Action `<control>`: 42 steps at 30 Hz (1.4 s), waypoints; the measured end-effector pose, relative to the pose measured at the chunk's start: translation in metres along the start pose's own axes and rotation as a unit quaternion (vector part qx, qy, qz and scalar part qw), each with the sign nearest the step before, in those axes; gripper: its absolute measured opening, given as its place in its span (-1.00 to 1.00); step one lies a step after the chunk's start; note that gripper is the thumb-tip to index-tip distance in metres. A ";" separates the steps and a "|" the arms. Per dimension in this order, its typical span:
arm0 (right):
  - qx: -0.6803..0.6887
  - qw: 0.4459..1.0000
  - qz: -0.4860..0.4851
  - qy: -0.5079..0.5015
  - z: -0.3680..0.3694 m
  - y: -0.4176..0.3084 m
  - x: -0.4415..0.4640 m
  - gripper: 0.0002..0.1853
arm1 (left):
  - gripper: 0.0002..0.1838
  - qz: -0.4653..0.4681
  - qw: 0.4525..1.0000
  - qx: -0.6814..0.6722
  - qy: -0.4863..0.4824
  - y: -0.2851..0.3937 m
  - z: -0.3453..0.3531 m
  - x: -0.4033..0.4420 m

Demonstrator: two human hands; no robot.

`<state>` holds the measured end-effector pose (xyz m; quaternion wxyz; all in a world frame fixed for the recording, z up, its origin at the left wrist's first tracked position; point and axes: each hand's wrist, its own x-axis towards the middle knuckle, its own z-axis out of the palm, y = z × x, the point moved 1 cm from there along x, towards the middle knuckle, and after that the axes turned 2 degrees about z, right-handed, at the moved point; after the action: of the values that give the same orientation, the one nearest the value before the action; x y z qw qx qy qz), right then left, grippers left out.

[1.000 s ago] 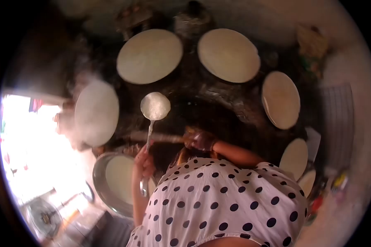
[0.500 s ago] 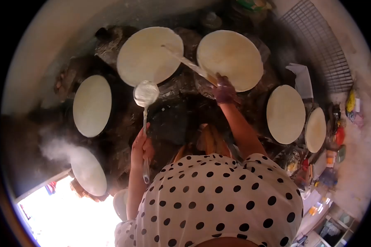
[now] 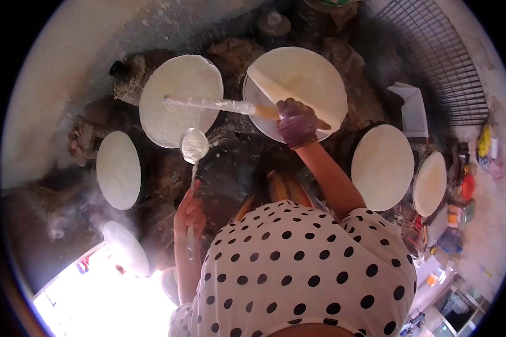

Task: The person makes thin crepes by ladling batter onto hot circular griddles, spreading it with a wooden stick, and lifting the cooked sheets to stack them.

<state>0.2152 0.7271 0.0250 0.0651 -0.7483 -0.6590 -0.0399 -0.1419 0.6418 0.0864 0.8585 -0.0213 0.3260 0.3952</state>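
My left hand is wrapped round the handle of a metal ladle, whose bowl holds white batter. That bowl sits at the near rim of a round griddle covered with pale batter. In a purple glove, my right hand grips a wooden stick, its far half coated white and reaching left over the same griddle. Beneath the right hand lies a thin round flatbread on another griddle. Its left edge is lifted and folded over; whether my gloved fingers also hold that edge, I cannot tell.
More round griddles with pale sheets stand around me: at the left, the lower left with steam, and the right. A smaller round sheet is beyond. A wire rack leans at the upper right.
The flatbread's left edge on the right griddle is now folded over. My right hand has turned the stick closer to level. The view has shifted slightly; the ladle remains in my left hand.
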 end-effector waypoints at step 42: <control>0.051 0.533 0.842 -0.065 0.014 0.612 -0.620 -0.54 | -0.53 -0.243 0.946 0.164 -0.137 -0.209 0.189 0.129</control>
<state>0.7421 0.0455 -0.1065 0.0641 -0.9528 0.2730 0.1159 0.1667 0.6398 0.1150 0.9565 0.0960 0.2502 0.1150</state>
